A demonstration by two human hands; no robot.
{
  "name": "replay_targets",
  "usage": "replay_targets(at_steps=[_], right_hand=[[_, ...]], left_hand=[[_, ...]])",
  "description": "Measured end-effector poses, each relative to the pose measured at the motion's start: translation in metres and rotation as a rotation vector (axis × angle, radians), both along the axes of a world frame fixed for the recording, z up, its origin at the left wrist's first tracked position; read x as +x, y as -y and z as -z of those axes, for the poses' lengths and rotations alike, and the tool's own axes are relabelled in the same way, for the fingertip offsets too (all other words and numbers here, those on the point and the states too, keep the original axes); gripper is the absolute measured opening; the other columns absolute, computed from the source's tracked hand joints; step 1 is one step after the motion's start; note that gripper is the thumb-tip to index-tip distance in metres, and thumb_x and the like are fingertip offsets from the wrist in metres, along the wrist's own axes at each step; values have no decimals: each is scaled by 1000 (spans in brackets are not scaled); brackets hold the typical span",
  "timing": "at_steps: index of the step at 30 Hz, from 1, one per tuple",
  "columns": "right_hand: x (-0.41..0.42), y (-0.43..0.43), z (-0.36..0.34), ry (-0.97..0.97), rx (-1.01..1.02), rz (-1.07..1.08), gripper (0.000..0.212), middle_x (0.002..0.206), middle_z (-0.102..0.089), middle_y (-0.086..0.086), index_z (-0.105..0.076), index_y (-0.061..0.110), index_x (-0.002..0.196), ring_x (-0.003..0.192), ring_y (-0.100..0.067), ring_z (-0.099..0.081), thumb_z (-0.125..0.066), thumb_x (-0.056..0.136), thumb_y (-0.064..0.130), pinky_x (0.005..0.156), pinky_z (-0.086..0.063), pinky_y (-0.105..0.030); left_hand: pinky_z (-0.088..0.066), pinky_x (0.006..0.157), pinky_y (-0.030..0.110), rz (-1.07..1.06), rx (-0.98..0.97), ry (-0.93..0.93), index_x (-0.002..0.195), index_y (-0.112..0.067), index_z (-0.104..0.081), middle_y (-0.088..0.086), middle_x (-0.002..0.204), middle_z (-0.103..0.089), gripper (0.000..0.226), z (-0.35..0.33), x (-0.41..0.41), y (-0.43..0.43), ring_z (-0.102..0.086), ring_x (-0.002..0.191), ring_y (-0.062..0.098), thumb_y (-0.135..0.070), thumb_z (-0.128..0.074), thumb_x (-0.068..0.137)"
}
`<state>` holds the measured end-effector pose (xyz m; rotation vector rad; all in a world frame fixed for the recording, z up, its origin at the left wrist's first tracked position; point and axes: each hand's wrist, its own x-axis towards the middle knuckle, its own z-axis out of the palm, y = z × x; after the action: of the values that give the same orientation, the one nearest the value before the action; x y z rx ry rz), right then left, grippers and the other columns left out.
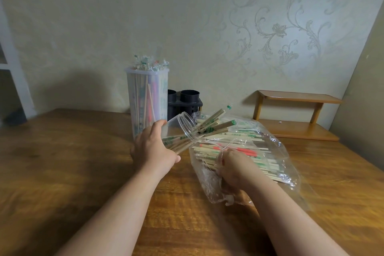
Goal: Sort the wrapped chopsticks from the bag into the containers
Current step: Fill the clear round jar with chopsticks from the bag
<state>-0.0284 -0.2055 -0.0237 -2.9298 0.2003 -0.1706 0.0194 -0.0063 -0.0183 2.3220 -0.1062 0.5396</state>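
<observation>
Roughly midway, I judge: the tall container (pixel 147 97) is packed; the left hand (pixel 152 147) grips a tilted clear jar (pixel 182 127), partly filled. Many wrapped chopsticks (pixel 239 141) lie in the bag (pixel 280 164) on the worktop (pixel 72 151); the right hand (pixel 232 167) curls among them, grip unclear

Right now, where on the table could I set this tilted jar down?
Bare wood of the table spreads left of the left hand and the tall container; a narrower strip lies between your forearms. Crowded: the black holder, the jar and the bag that the right hand grips.
</observation>
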Motion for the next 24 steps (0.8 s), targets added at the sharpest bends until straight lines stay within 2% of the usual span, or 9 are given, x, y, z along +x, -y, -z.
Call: replay_targets(at_steps=[2,6,9,11,14,18,24], right_hand=[[1,1,1,-15,17,-3,20,109,-64,-7,-48,25,75,99,-31,-59,-43,95,25,84,-48,-36],[1,0,0,-51,38,-1,6,109,-62,0,-56,30,85,106,-26,-57,-55,90,26,90,-47,-36],[2,0,1,-32,56,5,14,100,-62,-1,-54,26,74,103,-28,-59,-56,88,24,87,-49,-36],[2,0,1,-9,79,6,7,101,-67,-1,-64,23,82,99,-27,-62,-58,87,22,87,-51,-38],[2,1,2,10,126,0,13,101,-69,-5,-70,16,93,95,-27,-62,-59,86,19,84,-53,-38],[3,1,3,12,138,-4,15,98,-68,-8,-69,10,95,93,-29,-61,-57,88,15,79,-51,-33],[3,2,3,7,137,-12,5,95,-67,-4,-63,18,88,91,-26,-61,-60,90,22,80,-51,-34]], left_hand=[[-40,105,44,3,-1,-1,139,-41,-35,-8,142,-45,99,0,0,0,-38,129,23,-24,-91,59],[-40,105,46,8,-8,6,138,-41,-35,-7,142,-45,99,1,0,0,-38,128,23,-23,-91,59],[-40,105,46,6,-7,9,137,-41,-35,-7,142,-45,98,1,0,1,-38,128,22,-23,-91,59],[-40,104,47,9,-7,14,137,-41,-35,-8,142,-45,98,1,0,0,-39,128,22,-23,-92,58],[-40,105,47,12,-9,14,138,-40,-35,-8,142,-44,98,1,0,0,-38,128,22,-23,-91,59],[-41,104,49,17,-18,18,137,-40,-36,-8,142,-44,98,1,0,1,-38,128,23,-23,-91,58],[-43,103,51,20,-28,23,137,-40,-36,-7,142,-44,98,2,0,0,-39,127,23,-22,-92,58]])
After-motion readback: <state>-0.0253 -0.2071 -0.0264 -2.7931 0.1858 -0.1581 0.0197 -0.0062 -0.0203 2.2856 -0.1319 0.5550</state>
